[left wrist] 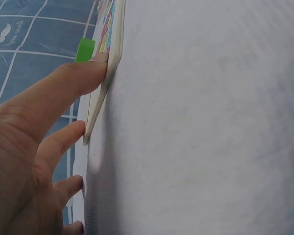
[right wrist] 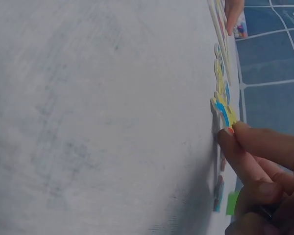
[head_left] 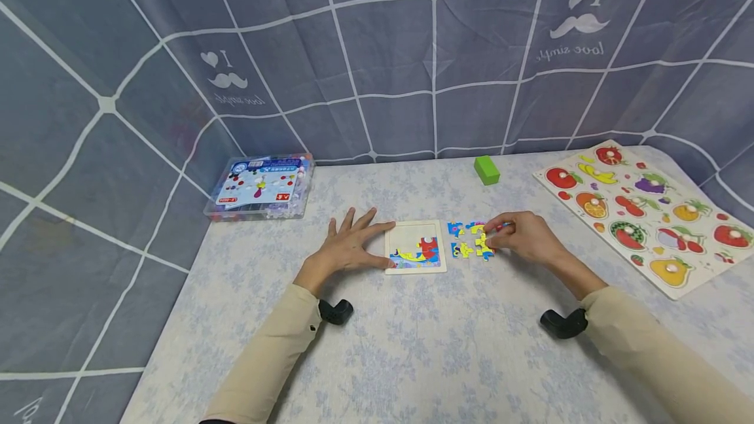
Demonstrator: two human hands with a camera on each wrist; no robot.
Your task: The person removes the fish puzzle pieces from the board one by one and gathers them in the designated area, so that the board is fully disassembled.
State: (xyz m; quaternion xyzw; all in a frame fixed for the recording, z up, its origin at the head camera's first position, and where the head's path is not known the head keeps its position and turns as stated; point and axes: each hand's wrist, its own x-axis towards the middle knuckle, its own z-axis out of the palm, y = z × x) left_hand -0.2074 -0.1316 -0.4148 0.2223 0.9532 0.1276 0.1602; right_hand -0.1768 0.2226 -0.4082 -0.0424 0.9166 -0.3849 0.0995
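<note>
A square wooden puzzle tray (head_left: 414, 272) lies on the table, its lower and right parts filled with colored pieces. My left hand (head_left: 347, 247) is spread at the tray's left side, thumb and index finger touching its edge. In the left wrist view the thumb (left wrist: 81, 78) presses on the rim. To the right of the tray lie several loose jigsaw pieces (head_left: 461, 249). Between thumb and index finger, my right hand (head_left: 526, 239) pinches a yellow and blue jigsaw piece (right wrist: 225, 113). The fingers partly cover that piece.
A green block (head_left: 486, 170) sits behind the loose pieces. At the right lies a fruit peg board (head_left: 642, 214). A clear plastic box (head_left: 262, 187) with a printed sheet stands at the back left. A grey checked curtain (head_left: 389, 51) hangs behind the table.
</note>
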